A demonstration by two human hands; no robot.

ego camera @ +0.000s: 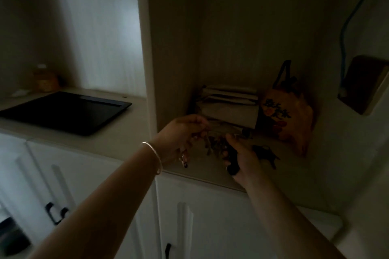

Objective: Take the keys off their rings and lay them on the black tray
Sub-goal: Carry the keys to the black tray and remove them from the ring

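Observation:
The scene is dim. My left hand (181,134) and my right hand (242,157) meet over the counter inside a cabinet nook, both closed on a bunch of keys (214,144) that hangs between them. A dark fob (232,166) of the bunch lies in my right palm. Another dark key bunch (266,153) lies on the counter just right of my right hand. The black tray (65,111) sits empty on the counter to the left, beyond the nook's side panel.
A floral bag (288,115) leans in the nook's right corner beside stacked folded cloths (229,102). A jar (45,79) stands behind the tray. White cabinet doors with black handles (54,212) run below the counter. A blue cable (347,33) hangs on the right wall.

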